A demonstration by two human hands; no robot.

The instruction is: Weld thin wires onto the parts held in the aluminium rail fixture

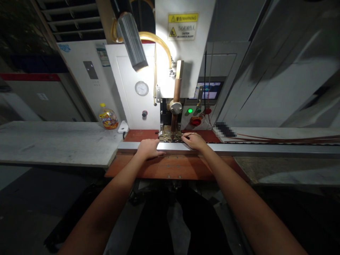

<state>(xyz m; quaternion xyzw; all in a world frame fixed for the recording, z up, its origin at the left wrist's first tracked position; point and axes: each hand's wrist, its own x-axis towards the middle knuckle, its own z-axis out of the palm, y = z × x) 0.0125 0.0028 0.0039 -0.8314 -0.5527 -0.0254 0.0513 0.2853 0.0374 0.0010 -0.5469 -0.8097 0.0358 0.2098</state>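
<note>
While the left hand [149, 148], half-curled, clasps the metal bar [228, 148] lying before the copper rod [177, 90], the right hand [195, 141] nearly pinches, contents unclear, so steadying seems underway, next calling for careful placement.

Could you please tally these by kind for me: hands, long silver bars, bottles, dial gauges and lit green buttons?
Hands (left hand, right hand): 2
Long silver bar: 1
Bottle: 1
Dial gauge: 1
Lit green button: 1
Total: 6
</note>
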